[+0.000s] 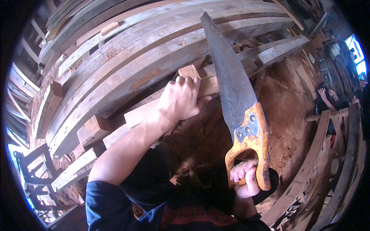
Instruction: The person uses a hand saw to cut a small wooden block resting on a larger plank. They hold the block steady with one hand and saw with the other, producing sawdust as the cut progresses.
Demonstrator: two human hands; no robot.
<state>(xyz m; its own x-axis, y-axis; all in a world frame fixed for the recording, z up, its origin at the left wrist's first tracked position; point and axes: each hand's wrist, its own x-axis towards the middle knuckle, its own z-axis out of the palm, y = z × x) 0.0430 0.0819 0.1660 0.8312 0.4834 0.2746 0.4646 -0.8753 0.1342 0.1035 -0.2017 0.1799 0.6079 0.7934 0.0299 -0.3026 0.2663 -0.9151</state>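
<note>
My right hand (245, 177) is wrapped round the worn orange-yellow handle of a handsaw (234, 77). The broad grey blade points up and away, its toothed edge facing left. Just left of the blade, my left hand (181, 98) lies closed over a pale wooden beam (142, 115), with the thumb stretched along its near side. A short wood block (189, 72) shows beyond the knuckles. The blade overlaps the beam's right part in view; whether its teeth touch the wood I cannot tell.
Long timbers (127, 69) lie in rows across the far side. Brown sawdust (285, 104) covers the ground. Curved boards (308, 173) are stacked at the right, near another person (327, 98). A dark wooden frame (36, 177) stands at the left.
</note>
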